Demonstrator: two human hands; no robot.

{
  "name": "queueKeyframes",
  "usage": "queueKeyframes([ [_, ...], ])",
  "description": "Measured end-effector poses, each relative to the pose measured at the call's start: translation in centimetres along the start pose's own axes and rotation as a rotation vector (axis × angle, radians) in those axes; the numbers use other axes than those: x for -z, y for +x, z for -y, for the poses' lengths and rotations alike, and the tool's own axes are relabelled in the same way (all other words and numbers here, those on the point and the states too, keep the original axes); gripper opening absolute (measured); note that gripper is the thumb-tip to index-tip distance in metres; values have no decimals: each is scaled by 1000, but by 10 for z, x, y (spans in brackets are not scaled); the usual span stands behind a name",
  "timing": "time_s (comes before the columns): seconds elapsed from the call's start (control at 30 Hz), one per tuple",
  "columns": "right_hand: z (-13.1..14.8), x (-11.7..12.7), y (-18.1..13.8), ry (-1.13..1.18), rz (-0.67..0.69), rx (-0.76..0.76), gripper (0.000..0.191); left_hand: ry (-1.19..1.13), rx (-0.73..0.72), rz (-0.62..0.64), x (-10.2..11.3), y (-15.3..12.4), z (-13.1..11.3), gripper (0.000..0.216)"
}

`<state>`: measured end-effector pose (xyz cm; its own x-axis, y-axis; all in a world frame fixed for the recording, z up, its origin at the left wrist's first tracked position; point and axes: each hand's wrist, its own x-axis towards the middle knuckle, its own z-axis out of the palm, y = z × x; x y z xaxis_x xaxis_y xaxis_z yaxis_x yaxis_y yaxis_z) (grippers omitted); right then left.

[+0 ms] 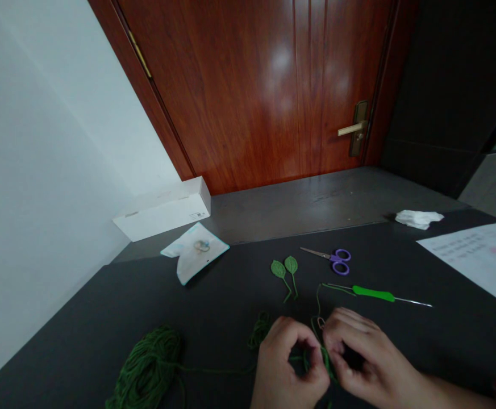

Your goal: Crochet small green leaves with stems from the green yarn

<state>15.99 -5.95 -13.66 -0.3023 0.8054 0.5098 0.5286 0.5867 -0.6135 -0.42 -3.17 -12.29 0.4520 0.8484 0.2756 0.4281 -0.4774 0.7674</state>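
My left hand (pixel 288 363) and my right hand (pixel 365 355) are close together at the front of the dark table, thumbs and fingertips pinched. Both are closed on green yarn (pixel 325 360), partly hidden by the fingers. A small pink ring-like marker (pixel 320 323) shows beside my right fingertips. A loose yarn tail (pixel 318 295) runs up from there toward a crochet hook (pixel 373 293) with a bright green handle. Left of my hands lies a dark green yarn skein (pixel 148 366), its strand leading to my left hand. A smaller yarn bundle (pixel 259 329) sits just behind that hand.
Two crocheted green leaves (pixel 284 267) with stems lie beyond my hands, beside purple-handled scissors (pixel 339 261). An opened white packet (pixel 203 250) and a long white box (pixel 166 213) are back left. Crumpled tissue (pixel 418 218) and a printed sheet (pixel 482 255) lie right. A wooden door (pixel 251 96) stands behind.
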Motion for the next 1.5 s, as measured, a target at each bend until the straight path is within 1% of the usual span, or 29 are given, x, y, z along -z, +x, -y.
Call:
queueKeyframes([
  [0.13, 0, 0, 1, 33, -10, 3, 15, -241, 240, 57, -2, 6, 0, 18],
  [0.2, 0, -1, 1, 76, -23, -26, 16, -302, 292, 78, -4, 8, 2, 17],
  [0.27, 0, -1, 0, 120, -24, -66, 16, -314, 288, 89, -4, 8, 3, 16],
  [0.3, 0, 0, 0, 138, -19, -90, 16, -315, 281, 86, -4, 7, 3, 15],
  [0.37, 0, 0, -1, 156, -7, -126, 15, -288, 239, 42, -3, 5, 3, 15],
  [0.5, -1, 1, -1, 161, 0, -160, 14, -148, 39, -99, -1, 0, 4, 18],
  [0.6, 0, 2, 1, 163, -4, -164, 14, -79, -115, -109, 0, -1, 5, 21],
  [0.7, 1, 2, 2, 148, -3, -159, 15, -11, -198, -108, 3, 1, 3, 21],
  [0.9, -3, -1, 0, 102, 23, -78, 15, 89, -252, -90, 7, 4, -3, 17],
  [1.1, -3, 0, -2, 127, 43, -91, 16, 104, -311, -53, 10, 6, -1, 19],
  [1.27, -1, 2, -2, 122, 72, -63, 16, 132, -267, -13, 9, 7, -1, 20],
  [1.4, -2, 1, -1, 140, 67, -95, 16, 144, -270, -25, 7, 7, -2, 22],
  [1.5, -3, 3, -1, 168, 14, -140, 15, 178, -247, -70, 7, 6, -4, 22],
])
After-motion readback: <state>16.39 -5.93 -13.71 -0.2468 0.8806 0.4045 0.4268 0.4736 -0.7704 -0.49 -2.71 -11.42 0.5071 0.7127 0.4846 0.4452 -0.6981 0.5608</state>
